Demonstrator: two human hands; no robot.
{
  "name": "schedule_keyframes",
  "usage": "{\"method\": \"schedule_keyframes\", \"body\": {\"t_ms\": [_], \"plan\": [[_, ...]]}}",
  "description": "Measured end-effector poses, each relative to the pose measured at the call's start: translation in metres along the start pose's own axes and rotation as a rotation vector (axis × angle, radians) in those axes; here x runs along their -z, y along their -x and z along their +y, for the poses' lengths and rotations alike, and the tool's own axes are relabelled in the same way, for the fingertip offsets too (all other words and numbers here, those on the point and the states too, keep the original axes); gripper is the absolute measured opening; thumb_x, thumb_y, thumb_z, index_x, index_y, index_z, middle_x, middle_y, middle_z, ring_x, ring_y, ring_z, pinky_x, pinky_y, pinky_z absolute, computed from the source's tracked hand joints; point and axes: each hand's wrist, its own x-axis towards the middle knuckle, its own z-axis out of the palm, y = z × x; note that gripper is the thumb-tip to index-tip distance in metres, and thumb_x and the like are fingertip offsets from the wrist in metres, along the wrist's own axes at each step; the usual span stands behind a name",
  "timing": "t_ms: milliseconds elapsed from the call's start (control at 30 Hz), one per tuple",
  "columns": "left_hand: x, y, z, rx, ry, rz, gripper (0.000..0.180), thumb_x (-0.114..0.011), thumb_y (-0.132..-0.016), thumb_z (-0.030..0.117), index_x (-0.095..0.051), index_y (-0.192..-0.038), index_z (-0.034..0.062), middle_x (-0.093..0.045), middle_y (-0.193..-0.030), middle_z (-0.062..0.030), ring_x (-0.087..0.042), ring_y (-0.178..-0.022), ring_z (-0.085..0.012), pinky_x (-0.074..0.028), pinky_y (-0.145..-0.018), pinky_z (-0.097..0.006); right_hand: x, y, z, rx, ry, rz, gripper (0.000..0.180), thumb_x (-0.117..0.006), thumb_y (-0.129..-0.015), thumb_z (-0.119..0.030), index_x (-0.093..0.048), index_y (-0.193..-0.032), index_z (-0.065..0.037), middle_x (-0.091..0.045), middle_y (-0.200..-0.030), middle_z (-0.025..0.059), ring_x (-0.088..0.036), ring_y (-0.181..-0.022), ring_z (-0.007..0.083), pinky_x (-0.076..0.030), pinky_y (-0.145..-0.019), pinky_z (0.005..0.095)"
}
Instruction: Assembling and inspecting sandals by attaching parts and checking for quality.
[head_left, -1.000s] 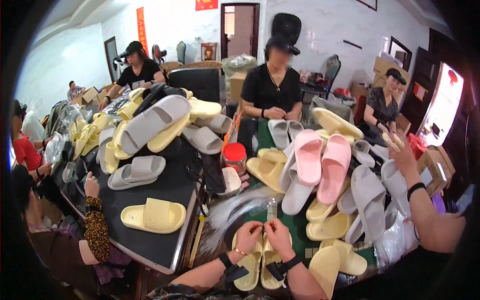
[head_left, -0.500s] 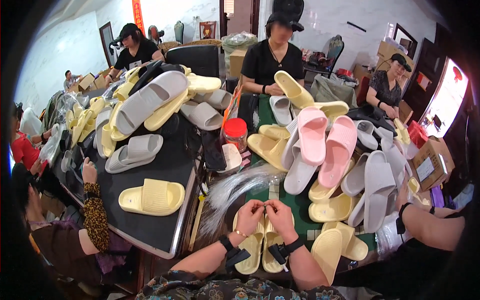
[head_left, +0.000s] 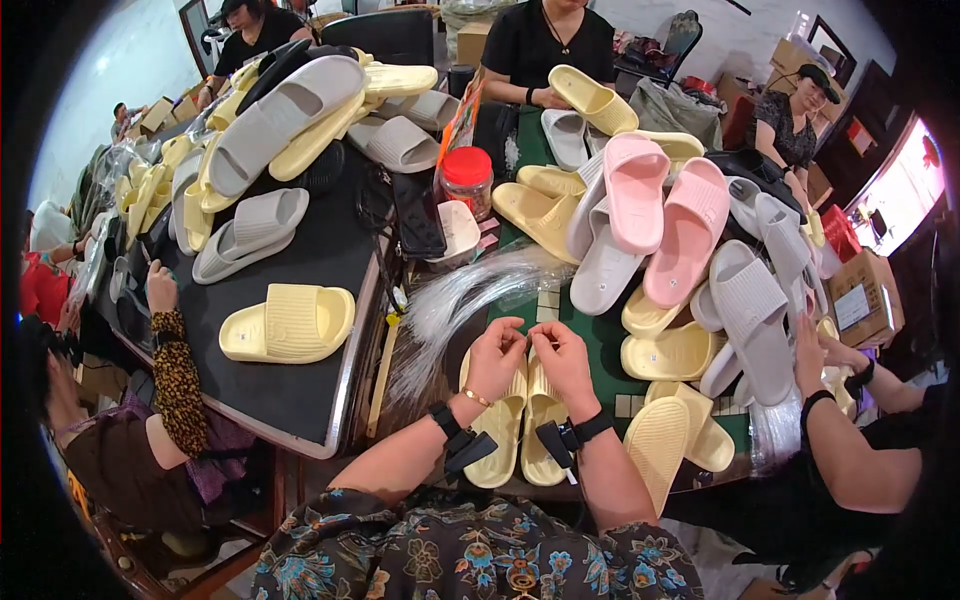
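Observation:
My left hand (head_left: pixel 497 358) and my right hand (head_left: pixel 562 368) are raised over a pair of yellow slide slippers, with their fingertips close together. Both are closed in a pinch; whatever lies between the fingers is too small to make out. Below them, the left slipper (head_left: pixel 494 464) and the right slipper (head_left: pixel 543 461) lie side by side, toes toward me, their far parts covered by my hands. Just beyond my left hand, a bundle of clear plastic strands (head_left: pixel 440 312) spreads across the table.
Right of my hands are piled grey slippers (head_left: pixel 752 310), pink slippers (head_left: pixel 688 235) and yellow slippers (head_left: pixel 672 352). A red-lidded jar (head_left: pixel 467 180) and a white tub (head_left: pixel 455 235) stand beyond the strands. On the black table (head_left: pixel 270 385) at left lie more slippers. Co-workers sit around.
The view has tipped downward, so the tables and slippers sit higher in the picture. My fingertips, touching before, now show a small gap. The slipper pair still lies beneath them.

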Motion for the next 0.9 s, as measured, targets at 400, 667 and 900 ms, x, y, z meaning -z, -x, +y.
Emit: {"method": "schedule_keyframes", "body": {"t_ms": [400, 667, 900], "plan": [[0.002, 0.013, 0.003, 0.034, -0.025, -0.049, 0.026, -0.062, -0.086, 0.001, -0.057, -0.11, -0.0013, -0.065, -0.085, -0.0046, -0.06, -0.077, -0.0087, -0.05, -0.069, -0.024, -0.001, 0.015, 0.002, 0.152, 0.141, 0.097, 0.013, -0.06, -0.086, -0.01, -0.066, -0.092, 0.001, -0.062, -0.085, 0.0109, -0.06, -0.074, 0.0195, -0.047, -0.067, 0.0295], [0.002, 0.01, 0.009, 0.031, -0.024, -0.046, 0.025, -0.062, -0.085, 0.0, -0.057, -0.11, -0.0017, -0.065, -0.085, -0.005, -0.061, -0.076, -0.0087, -0.05, -0.067, -0.024, -0.001, 0.013, -0.003, 0.127, 0.168, 0.076, 0.013, -0.06, -0.086, -0.013, -0.067, -0.088, -0.002, -0.062, -0.085, 0.0129, -0.062, -0.078, 0.0277, -0.049, -0.068, 0.0354], [0.001, 0.008, 0.005, 0.018, -0.023, -0.055, 0.025, -0.062, -0.084, 0.001, -0.058, -0.109, -0.0005, -0.065, -0.083, -0.0053, -0.06, -0.073, -0.0088, -0.05, -0.065, -0.024, -0.003, 0.009, 0.007, 0.173, 0.16, 0.092, 0.014, -0.061, -0.085, -0.01, -0.067, -0.093, 0.0, -0.064, -0.084, 0.0094, -0.06, -0.072, 0.0159, -0.047, -0.064, 0.0271]]}}
